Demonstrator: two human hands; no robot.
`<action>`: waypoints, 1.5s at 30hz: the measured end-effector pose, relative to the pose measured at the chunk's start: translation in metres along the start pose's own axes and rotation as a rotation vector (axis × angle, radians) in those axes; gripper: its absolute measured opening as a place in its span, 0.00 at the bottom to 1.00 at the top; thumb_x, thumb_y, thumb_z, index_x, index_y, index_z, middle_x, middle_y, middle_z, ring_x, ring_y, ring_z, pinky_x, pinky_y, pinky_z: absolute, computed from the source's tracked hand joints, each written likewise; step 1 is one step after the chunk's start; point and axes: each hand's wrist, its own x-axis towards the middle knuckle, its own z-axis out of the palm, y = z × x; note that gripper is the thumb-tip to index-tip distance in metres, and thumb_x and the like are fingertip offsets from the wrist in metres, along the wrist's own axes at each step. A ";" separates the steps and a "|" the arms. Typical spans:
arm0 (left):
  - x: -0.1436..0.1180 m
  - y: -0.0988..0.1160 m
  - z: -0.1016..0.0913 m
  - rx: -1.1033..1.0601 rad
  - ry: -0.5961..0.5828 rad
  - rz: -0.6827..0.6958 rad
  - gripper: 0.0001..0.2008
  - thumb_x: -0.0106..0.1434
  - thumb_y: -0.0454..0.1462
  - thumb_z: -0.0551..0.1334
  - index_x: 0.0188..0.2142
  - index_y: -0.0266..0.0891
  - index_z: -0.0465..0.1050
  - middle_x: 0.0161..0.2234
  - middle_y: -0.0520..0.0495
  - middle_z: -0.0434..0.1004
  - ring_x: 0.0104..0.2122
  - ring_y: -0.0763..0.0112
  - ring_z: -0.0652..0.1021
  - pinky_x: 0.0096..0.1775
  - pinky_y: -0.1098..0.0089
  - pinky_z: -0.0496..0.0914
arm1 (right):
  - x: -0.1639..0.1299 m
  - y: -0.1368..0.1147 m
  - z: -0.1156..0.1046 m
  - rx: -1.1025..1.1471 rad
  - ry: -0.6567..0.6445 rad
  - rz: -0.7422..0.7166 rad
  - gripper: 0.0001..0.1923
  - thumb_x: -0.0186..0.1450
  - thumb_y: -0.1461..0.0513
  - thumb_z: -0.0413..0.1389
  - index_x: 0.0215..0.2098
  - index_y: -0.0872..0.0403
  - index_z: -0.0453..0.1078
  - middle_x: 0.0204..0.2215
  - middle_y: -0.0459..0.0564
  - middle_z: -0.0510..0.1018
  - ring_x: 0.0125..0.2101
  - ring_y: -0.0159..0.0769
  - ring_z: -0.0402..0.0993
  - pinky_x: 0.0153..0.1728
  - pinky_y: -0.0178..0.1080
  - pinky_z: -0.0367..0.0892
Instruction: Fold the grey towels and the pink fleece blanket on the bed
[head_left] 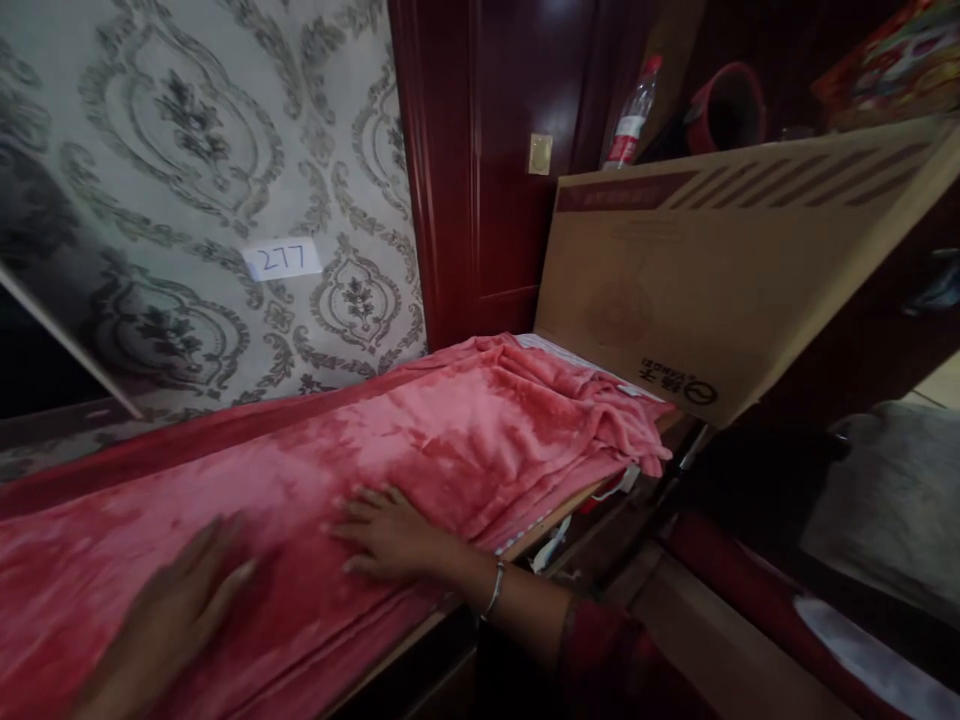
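Note:
A pink plush blanket (300, 490) lies spread along a long, low surface against the wall, its far right end bunched into folds. My right hand (388, 532) rests on the blanket near its front edge, palm down with fingers spread. A thin bracelet (495, 588) circles that wrist. My left hand (180, 600) is over the blanket at the lower left, fingers extended and thumb apart, a little blurred. Neither hand grips anything.
A large cardboard box (720, 270) stands at the right end, with a plastic bottle (634, 112) and a red round object (727, 105) at its top. Behind are a patterned wall (187, 130) with a paper label (283, 258) and a dark red door (510, 230).

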 end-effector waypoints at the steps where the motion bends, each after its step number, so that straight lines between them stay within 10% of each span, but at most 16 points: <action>1: 0.017 0.013 0.000 -0.049 -0.007 0.046 0.31 0.62 0.51 0.49 0.65 0.60 0.60 0.64 0.62 0.63 0.66 0.59 0.63 0.65 0.52 0.58 | -0.004 0.004 -0.006 0.007 0.009 0.005 0.25 0.70 0.50 0.53 0.64 0.40 0.63 0.66 0.41 0.64 0.65 0.41 0.59 0.66 0.45 0.52; 4: 0.067 0.057 0.000 -0.061 -0.101 0.127 0.33 0.63 0.49 0.52 0.64 0.39 0.64 0.66 0.41 0.61 0.65 0.54 0.63 0.65 0.54 0.58 | -0.021 0.023 -0.030 0.011 0.017 0.093 0.25 0.69 0.52 0.55 0.63 0.45 0.66 0.63 0.48 0.68 0.61 0.41 0.64 0.64 0.45 0.54; 9: 0.123 0.147 0.011 -0.034 -0.171 0.337 0.29 0.67 0.44 0.53 0.64 0.34 0.62 0.67 0.34 0.59 0.66 0.53 0.61 0.64 0.52 0.59 | -0.061 0.065 -0.063 0.024 0.166 0.266 0.23 0.68 0.58 0.57 0.60 0.55 0.68 0.60 0.55 0.71 0.59 0.45 0.65 0.61 0.48 0.57; 20: 0.123 0.294 0.039 -0.271 -0.302 0.882 0.21 0.67 0.44 0.58 0.57 0.39 0.68 0.62 0.36 0.66 0.64 0.50 0.63 0.64 0.48 0.57 | -0.184 0.172 -0.083 -0.039 0.290 0.390 0.27 0.55 0.73 0.54 0.52 0.55 0.75 0.49 0.57 0.77 0.51 0.45 0.71 0.54 0.48 0.67; 28: 0.103 0.325 0.063 -0.289 -0.170 0.924 0.03 0.63 0.34 0.57 0.36 0.38 0.68 0.41 0.42 0.70 0.42 0.59 0.70 0.45 0.59 0.67 | -0.194 0.182 -0.070 -0.048 0.421 0.358 0.18 0.63 0.73 0.50 0.44 0.54 0.77 0.41 0.55 0.79 0.43 0.42 0.74 0.46 0.46 0.69; 37: 0.121 0.331 0.055 -0.491 -0.334 0.953 0.09 0.66 0.39 0.55 0.33 0.39 0.71 0.37 0.45 0.74 0.37 0.65 0.73 0.42 0.63 0.69 | -0.209 0.172 -0.073 0.026 0.445 0.319 0.21 0.60 0.72 0.50 0.47 0.52 0.76 0.43 0.54 0.80 0.46 0.41 0.74 0.48 0.46 0.69; 45: 0.141 0.332 0.085 -0.184 -0.150 0.828 0.28 0.67 0.43 0.55 0.66 0.42 0.61 0.68 0.39 0.57 0.68 0.49 0.57 0.65 0.43 0.52 | -0.212 0.212 -0.119 0.059 0.891 0.570 0.14 0.66 0.63 0.50 0.42 0.51 0.77 0.38 0.51 0.82 0.40 0.41 0.78 0.44 0.44 0.72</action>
